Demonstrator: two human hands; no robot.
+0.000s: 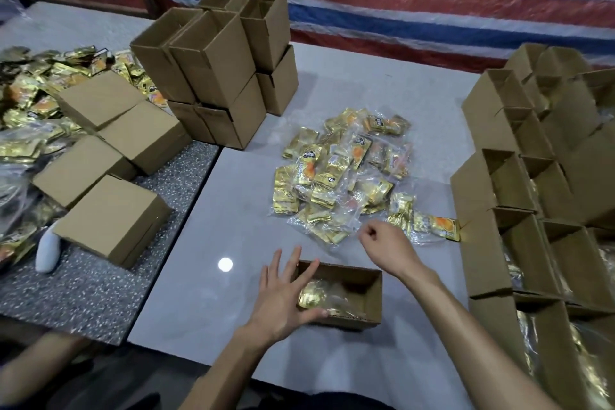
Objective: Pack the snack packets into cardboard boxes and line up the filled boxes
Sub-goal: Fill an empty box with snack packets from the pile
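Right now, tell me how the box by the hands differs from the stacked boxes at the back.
The box by the hands sits alone on the table; the stacked boxes stand two layers high. The box by the hands holds gold packets; the stacked boxes' open tops show bare cardboard. The left hand touches the first, not the stack. Both are brown cardboard.

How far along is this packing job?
Done: rows of boxes on the right already show gold packets inside. In hand: the left hand is at an open box holding a few packets, while the right hand reaches to the central pile. Left: that pile, more packets far left, and stacked open boxes.
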